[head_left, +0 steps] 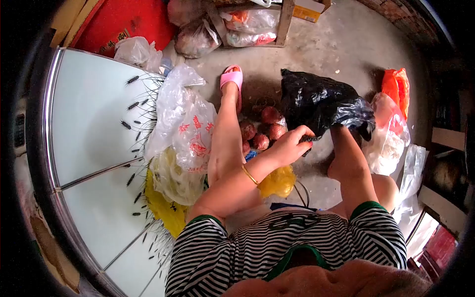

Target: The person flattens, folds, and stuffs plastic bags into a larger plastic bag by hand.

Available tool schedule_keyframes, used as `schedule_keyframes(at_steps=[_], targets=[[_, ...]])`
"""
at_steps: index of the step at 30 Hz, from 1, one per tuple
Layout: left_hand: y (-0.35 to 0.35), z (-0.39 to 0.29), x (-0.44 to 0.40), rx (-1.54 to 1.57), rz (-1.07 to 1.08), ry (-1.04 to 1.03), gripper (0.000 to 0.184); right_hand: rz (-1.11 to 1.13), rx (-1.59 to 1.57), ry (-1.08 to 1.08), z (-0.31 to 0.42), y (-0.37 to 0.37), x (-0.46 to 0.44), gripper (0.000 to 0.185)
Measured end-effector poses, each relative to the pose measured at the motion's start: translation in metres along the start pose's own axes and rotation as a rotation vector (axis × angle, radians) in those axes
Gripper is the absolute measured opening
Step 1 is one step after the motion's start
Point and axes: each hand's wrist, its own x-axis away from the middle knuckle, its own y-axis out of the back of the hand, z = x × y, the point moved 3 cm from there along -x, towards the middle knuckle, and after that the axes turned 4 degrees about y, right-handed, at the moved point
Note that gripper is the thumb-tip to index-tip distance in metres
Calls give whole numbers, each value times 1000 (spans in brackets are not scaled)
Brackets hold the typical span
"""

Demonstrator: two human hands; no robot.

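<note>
My left hand (295, 145), below a gold bangle (250, 174), pinches the gathered edge of a black plastic bag (321, 99). The bag lies crumpled above the concrete floor, its contents hidden. My right forearm (352, 166) reaches up to the bag's lower right part. The right hand is inside the black plastic, so its fingers are hidden. Left of the bag, several reddish round fruits or vegetables (261, 141) sit together on the floor, too small to name surely. Close under my left wrist is a yellow plastic bag (278, 182).
Beside my left leg, clear and yellowish plastic bags (195, 121) hang over a pale glass-like panel (99, 104). On the right stand a filled clear bag (388, 133) and an orange bag (397, 89). Full bags (251, 27) sit in a wooden frame at the back.
</note>
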Motion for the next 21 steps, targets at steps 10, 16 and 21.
schedule_keyframes(at_steps=[10,16,21], targets=[[-7,5,-7,-22,2,55,31,137,327,-87,-30,-38,-18,23],[17,-4,-12,-140,-281,140,38,204,430,-101,-39,-53,-34,24],[29,-6,-13,-239,-345,162,41,232,475,-101,-43,-58,-37,24]])
